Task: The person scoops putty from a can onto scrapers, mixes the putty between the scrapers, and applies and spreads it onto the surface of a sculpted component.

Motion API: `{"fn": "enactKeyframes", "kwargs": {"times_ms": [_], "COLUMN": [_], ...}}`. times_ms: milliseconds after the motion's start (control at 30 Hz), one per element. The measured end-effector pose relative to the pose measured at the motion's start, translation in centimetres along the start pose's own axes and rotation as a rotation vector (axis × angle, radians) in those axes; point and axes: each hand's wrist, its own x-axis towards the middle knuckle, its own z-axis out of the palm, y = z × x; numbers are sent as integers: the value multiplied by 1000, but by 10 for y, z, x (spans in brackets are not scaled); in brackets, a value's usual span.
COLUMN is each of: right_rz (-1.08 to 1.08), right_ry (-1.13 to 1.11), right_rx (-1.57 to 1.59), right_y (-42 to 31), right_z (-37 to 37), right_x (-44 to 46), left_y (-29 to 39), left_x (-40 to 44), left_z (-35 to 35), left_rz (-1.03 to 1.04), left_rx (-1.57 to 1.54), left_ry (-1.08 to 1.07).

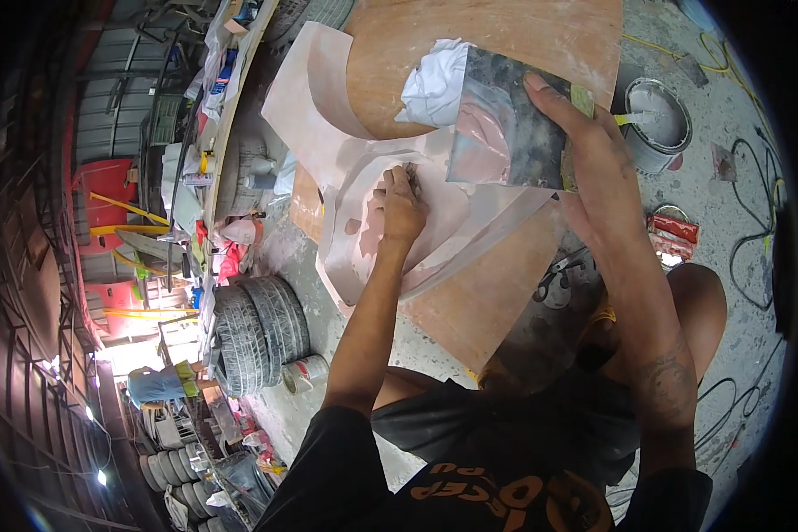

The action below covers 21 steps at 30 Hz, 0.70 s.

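The left hand (402, 213) is down on the pale panel (457, 226), its fingers curled in close together with the tips at the surface. A small dark thing shows just beside them, but the knuckles hide most of it, so I cannot tell whether they grip it. The right hand (599, 146) has its fingers closed on the edge of a flat dark board (534, 133), the thumb pressed across the top face and the other fingers mostly hidden at the edge or below.

The board is roughly square, smooth and smeared grey, with a thick, glossy mound of pink paste (485, 140) toward its left side. It is held above the panel's upper right part. The panel is a curved, moulded shape with a matt, dusty finish in whitish and pinkish tones; a long arm sweeps to its upper left, and a ragged patch of darker pink lies beside the left hand. It rests on a plywood sheet (488, 324), brown, flat and scuffed with pale dust.

A crumpled white cloth (430, 89) lies against the board's left edge as seen from above. To the right, on the rough grey concrete floor (727, 213), stands a round can (654, 160) of grey stuff, near a smaller red tin (674, 228).
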Motion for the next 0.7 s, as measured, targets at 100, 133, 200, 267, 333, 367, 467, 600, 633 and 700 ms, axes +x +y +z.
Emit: {"fn": "enactKeyframes", "kwargs": {"times_ms": [100,133,200,267,333,367,467,600,633,700], "right_rz": [-41,-55,-79,-61,-22,-12,-16,18,20,18], "right_ry": [7,16,28,15,-9,-16,9,20,5,15], "right_rx": [0,2,14,23,27,30,31,46,61,42], "right_y": [3,4,4,3,0,0,2,3,2,0], "right_z": [3,5,8,7,2,2,3,4,4,6], "right_x": [-1,-1,-3,-3,-1,-1,-1,-1,-2,-4], "left_y": [-2,-4,-11,-10,0,5,-2,-4,-3,6], "left_x": [-1,-1,1,1,-4,-5,-4,-7,-9,-15], "left_z": [1,2,5,3,0,-2,2,1,1,-7], "left_rz": [50,69,118,180,101,63,161,288,280,270], "left_rx": [-16,-15,-12,-8,-18,-24,-60,-56,-51,-57], "left_ry": [23,17,8,4,-13,-22,-21,-20,-27,-40]}}
